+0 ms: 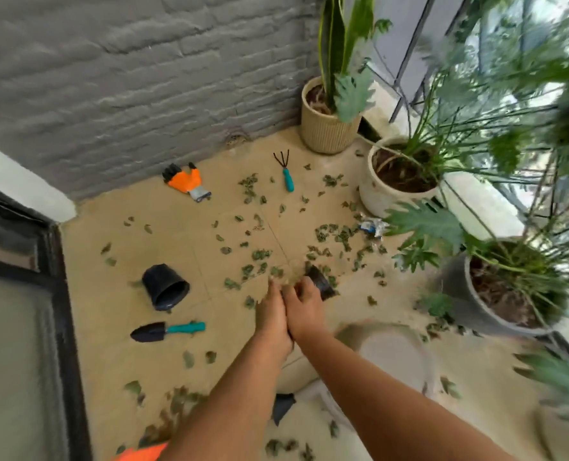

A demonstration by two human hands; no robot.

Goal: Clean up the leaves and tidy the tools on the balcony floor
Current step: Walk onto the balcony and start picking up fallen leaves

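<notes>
Leaves: light, brittle, scattered on floor; gather in handfuls. Right hand grips black pot; left hand state unclear.

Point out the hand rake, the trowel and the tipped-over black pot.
hand rake (288, 180), head view, on its teal handle.
trowel (150, 332), head view, on its dark blade.
black pot (162, 278), head view, on its side wall.

A home balcony: potted plants, brick wall, railing.
</notes>
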